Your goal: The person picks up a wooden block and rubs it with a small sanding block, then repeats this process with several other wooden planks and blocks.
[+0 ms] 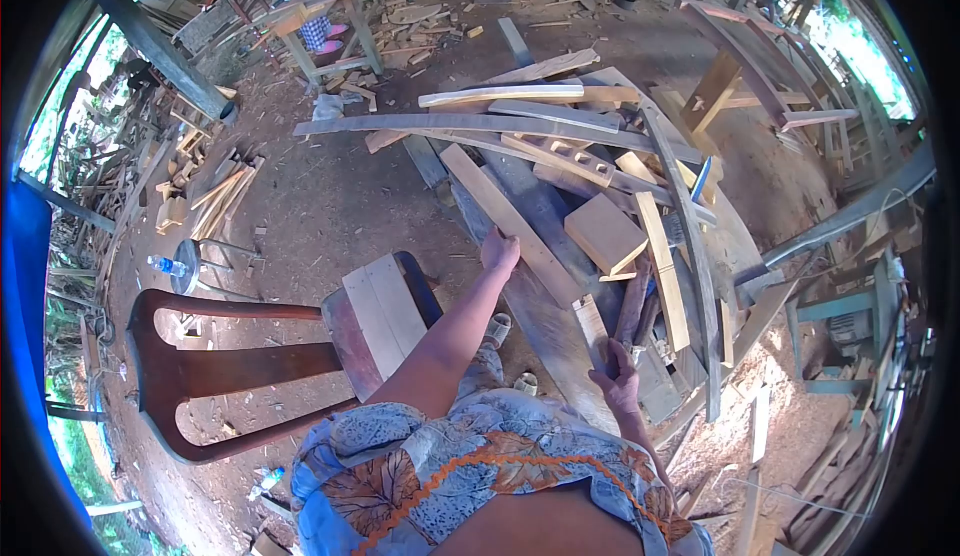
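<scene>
My left hand (500, 253) is closed on the near edge of a long, flat wooden board (478, 191), which lies slantwise over the workbench (545, 341). At the board's lower right end is a short, pale-ended wooden piece (590, 324). My right hand (617, 381) grips the lower part of that piece, and its fingers partly hide it. Just beyond my right hand lies a thick wooden block (606, 234), with a narrow light strip (661, 271) beside it. A slotted wooden rail (560, 154) rests farther back on the pile.
Long curved wooden lengths (450, 126) stick out over the bench's far side. A dark wooden chair (235, 368) with boards on its seat stands at my left, near a stool (186, 264) bearing a water bottle (165, 266). Another person (318, 31) is at the back left.
</scene>
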`<state>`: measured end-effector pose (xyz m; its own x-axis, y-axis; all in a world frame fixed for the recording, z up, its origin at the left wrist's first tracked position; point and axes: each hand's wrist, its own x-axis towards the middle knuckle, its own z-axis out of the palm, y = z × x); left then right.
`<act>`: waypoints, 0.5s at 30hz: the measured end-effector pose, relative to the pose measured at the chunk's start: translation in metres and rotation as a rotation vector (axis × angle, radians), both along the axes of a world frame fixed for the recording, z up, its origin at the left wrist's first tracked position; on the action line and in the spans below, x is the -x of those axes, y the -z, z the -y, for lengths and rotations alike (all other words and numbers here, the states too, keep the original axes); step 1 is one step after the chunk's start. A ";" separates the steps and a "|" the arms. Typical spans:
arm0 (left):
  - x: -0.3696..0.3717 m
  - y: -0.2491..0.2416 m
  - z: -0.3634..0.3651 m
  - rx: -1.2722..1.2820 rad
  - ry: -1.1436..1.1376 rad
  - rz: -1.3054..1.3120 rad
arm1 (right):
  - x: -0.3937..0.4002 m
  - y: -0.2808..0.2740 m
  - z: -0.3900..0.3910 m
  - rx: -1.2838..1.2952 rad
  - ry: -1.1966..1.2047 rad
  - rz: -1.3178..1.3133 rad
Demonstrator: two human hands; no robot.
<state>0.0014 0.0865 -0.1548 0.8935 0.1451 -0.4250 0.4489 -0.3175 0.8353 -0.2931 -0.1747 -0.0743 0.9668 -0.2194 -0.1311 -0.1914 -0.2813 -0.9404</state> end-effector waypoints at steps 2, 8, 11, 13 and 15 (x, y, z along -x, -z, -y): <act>0.005 -0.022 0.008 0.062 0.022 -0.028 | 0.000 0.000 0.000 -0.005 0.005 -0.003; 0.015 -0.108 0.033 -0.389 -0.128 0.005 | 0.001 0.005 0.002 0.004 0.003 0.013; 0.010 -0.110 0.038 -0.412 -0.124 -0.037 | 0.001 0.009 0.002 -0.037 0.019 0.015; 0.011 -0.110 0.041 -0.408 -0.143 -0.079 | 0.001 0.008 0.002 -0.030 0.014 0.018; 0.012 -0.117 0.041 -0.371 -0.167 -0.085 | 0.000 0.006 0.003 -0.024 -0.003 0.005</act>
<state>-0.0111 0.0456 -0.0380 0.8089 0.4419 -0.3878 0.5819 -0.5069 0.6360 -0.2936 -0.1772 -0.0799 0.9680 -0.2135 -0.1315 -0.1859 -0.2589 -0.9478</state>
